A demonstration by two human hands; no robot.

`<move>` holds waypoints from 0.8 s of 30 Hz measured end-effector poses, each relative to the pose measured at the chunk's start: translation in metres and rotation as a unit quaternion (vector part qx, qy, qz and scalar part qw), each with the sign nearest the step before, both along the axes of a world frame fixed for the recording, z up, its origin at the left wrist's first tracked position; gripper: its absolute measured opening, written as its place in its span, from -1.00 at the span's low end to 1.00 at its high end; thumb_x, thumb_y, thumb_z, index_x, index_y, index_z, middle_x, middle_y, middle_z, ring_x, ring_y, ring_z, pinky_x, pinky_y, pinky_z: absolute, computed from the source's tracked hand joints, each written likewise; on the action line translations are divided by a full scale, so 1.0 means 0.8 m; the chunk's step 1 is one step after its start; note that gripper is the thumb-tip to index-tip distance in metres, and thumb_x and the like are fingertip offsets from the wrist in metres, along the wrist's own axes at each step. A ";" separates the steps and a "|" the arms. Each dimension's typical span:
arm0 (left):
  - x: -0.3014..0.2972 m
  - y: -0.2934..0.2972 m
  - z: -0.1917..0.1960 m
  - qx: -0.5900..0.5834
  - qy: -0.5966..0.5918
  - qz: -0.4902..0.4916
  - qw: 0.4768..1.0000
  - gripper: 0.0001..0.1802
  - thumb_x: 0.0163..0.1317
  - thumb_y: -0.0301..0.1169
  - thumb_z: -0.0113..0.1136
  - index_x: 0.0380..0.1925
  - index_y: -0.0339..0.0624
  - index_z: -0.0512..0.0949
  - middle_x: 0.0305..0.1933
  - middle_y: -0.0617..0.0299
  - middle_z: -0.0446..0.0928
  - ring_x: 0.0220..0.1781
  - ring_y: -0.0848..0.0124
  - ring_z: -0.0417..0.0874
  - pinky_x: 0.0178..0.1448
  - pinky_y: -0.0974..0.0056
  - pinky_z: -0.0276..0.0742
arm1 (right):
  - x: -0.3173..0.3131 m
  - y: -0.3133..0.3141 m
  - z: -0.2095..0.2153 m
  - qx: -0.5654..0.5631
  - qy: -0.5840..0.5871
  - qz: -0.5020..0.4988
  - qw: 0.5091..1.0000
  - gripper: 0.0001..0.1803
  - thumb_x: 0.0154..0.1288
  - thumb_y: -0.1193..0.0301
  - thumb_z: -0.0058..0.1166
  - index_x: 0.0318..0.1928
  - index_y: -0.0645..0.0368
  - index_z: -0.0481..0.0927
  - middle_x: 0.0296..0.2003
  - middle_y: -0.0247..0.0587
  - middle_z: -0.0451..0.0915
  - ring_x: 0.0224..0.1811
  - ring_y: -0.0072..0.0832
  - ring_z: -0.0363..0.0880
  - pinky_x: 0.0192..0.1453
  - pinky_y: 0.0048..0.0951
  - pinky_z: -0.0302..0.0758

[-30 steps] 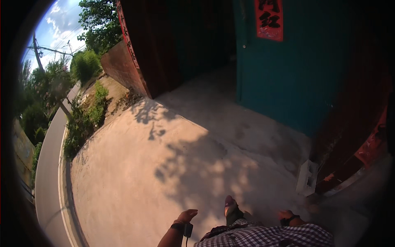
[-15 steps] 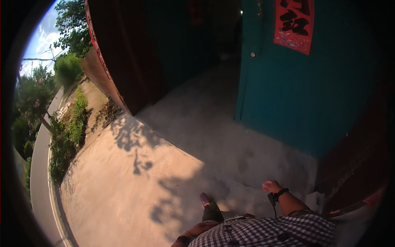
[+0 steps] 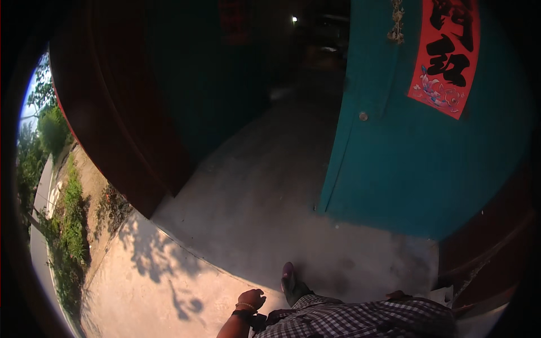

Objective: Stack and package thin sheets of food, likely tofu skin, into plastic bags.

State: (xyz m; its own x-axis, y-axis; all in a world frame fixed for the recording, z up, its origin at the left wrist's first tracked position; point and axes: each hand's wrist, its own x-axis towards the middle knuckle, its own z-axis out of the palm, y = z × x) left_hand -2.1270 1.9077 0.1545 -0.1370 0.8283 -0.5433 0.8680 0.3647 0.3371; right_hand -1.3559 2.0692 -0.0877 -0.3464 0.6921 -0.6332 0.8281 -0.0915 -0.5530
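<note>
My left hand (image 3: pixel 252 299) is in front of me at the lower edge, over the sunlit concrete. Its fingers are curled in, and nothing shows in them. A beaded bracelet and a dark band (image 3: pixel 243 315) circle that wrist. Of my right hand (image 3: pixel 399 294) only a small part shows past my checked shirt (image 3: pixel 360 315); its fingers are hidden. Neither hand touches the teal door (image 3: pixel 389 169), which stands open ahead on the right. One foot in a dark reddish shoe (image 3: pixel 288 271) is stepping forward on the shaded concrete.
A round lock (image 3: pixel 363 116) and a red paper banner (image 3: pixel 420 84) are on the door. The doorway leads into a dim room with a concrete floor (image 3: pixel 253 163). A dark brown-red wall (image 3: pixel 118 112) bounds it at left. Beyond are plants (image 3: pixel 72 225) and a road (image 3: pixel 40 242).
I have moved forward and the doorway is nearer. My left hand has swung forward from beside my body; my right hand has dropped back mostly behind my shirt.
</note>
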 end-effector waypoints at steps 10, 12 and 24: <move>-0.341 0.181 -0.155 -0.117 -0.107 0.099 0.982 -0.68 0.05 -0.13 0.13 -0.31 -0.06 0.64 -0.18 0.08 0.65 -0.07 0.13 0.64 0.03 0.11 0.55 | -0.666 0.507 0.237 -0.010 0.072 -0.004 0.997 -0.55 0.26 0.05 0.16 -0.09 0.19 0.65 -0.31 -0.26 0.67 -0.36 -0.50 0.59 -0.27 -0.40 0.52; -0.386 0.276 -0.144 -0.162 -0.098 0.137 0.972 -0.69 0.06 -0.13 0.11 -0.33 -0.06 0.64 -0.19 0.08 0.65 -0.09 0.12 0.64 0.01 0.11 0.55 | -0.745 0.611 0.280 0.034 0.123 0.024 0.992 -0.57 0.30 0.11 0.14 -0.01 0.19 0.61 -0.24 -0.27 0.67 -0.26 -0.50 0.60 -0.13 -0.44 0.52; -0.662 0.904 -0.115 -0.160 -0.020 -0.002 0.987 -0.71 0.09 -0.15 0.01 -0.44 -0.05 0.63 -0.26 0.08 0.66 -0.22 0.04 0.65 -0.11 0.05 0.56 | -0.866 1.059 0.259 0.058 0.006 0.025 0.998 -0.63 0.20 0.08 0.14 -0.15 0.06 0.69 -0.29 -0.20 0.71 -0.27 -0.33 0.68 -0.12 -0.28 0.56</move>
